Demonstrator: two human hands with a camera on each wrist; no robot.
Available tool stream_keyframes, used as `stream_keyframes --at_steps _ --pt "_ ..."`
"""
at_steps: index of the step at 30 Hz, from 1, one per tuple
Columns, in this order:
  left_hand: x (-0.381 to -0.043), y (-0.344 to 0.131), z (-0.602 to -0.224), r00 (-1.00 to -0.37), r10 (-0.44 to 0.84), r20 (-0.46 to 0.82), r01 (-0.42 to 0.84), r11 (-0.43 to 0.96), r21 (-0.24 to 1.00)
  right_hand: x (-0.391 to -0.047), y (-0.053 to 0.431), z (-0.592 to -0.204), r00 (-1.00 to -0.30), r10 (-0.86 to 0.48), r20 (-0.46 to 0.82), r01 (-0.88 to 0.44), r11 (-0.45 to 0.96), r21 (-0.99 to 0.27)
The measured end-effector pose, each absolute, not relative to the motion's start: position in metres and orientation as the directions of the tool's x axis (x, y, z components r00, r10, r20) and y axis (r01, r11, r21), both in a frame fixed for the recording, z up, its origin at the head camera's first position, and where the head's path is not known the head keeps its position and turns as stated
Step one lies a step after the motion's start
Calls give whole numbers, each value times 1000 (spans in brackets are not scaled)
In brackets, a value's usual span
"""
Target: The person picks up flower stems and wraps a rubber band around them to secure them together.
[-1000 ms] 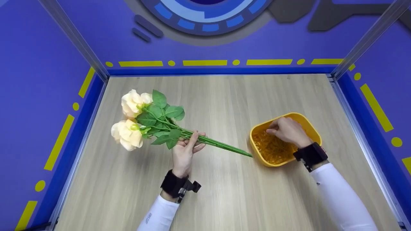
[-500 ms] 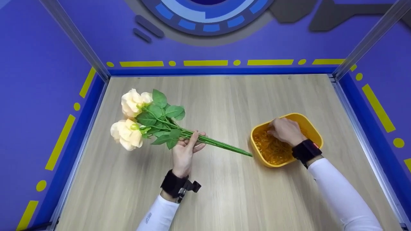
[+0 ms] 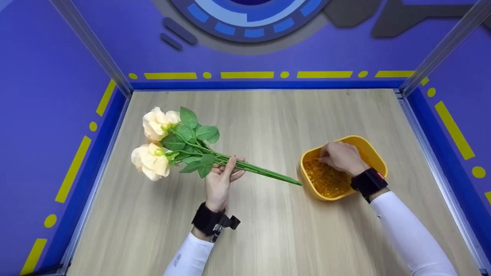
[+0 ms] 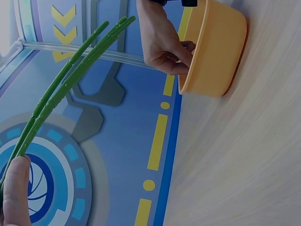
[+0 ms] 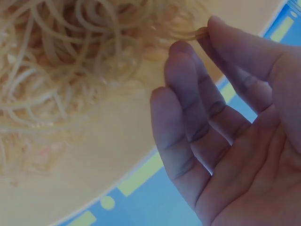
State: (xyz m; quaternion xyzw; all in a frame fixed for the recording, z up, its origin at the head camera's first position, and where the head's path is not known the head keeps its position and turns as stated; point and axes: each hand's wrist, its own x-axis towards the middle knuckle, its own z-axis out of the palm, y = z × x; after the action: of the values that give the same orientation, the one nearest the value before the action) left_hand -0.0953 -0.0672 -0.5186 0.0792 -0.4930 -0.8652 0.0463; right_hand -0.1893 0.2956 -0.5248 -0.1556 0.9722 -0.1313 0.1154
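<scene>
My left hand point(image 3: 219, 184) holds a bunch of cream roses point(image 3: 155, 165) by the green stems point(image 3: 264, 172), thumb across them. The blooms point left and the stem ends reach close to a yellow bin point(image 3: 326, 197). In the left wrist view the stems point(image 4: 70, 80) rise past my thumb. Inside the bin lies a tangled heap of thin rubber bands point(image 3: 326, 180). My right hand point(image 3: 345, 157) reaches into the bin. Seen from the right wrist, its thumb and forefinger pinch a rubber band point(image 5: 186, 36) at the heap's edge, while the other fingers are bent and touch nothing.
Pale wood-grain tabletop point(image 3: 261, 122) lies under everything. Blue printed walls point(image 3: 253, 61) with yellow dashes stand at the back and both sides, joined by metal posts point(image 3: 425, 53). A black wrist camera mount point(image 3: 215, 220) juts from the left wrist.
My right hand has shifted slightly within the bin, its fingertips dipping lower among the rubber bands. The left hand and the roses have stayed nearly still.
</scene>
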Motion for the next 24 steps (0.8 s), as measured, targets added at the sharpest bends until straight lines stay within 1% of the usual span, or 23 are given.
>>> stream_keyframes --at_steps 6,12,16,20,24 --pt "-97 -67 -520 -985 -160 -66 28 -524 851 -178 299 -509 -942 -314 -116 -256 900 -353" --pt "-97 -65 -521 -985 -163 -61 34 -522 853 -169 304 -497 -953 -298 -45 -261 891 -371" --pt "-97 -64 -521 -983 -175 -51 50 -527 848 -167 309 -488 -935 -352 41 -343 867 -361" --pt "-97 -64 -519 -980 -189 -59 48 -517 854 -164 314 -481 -888 -430 164 -460 817 -347" --pt "-98 -62 -517 -977 -200 -74 39 -509 860 -160 317 -477 -852 -462 248 -523 782 -338"
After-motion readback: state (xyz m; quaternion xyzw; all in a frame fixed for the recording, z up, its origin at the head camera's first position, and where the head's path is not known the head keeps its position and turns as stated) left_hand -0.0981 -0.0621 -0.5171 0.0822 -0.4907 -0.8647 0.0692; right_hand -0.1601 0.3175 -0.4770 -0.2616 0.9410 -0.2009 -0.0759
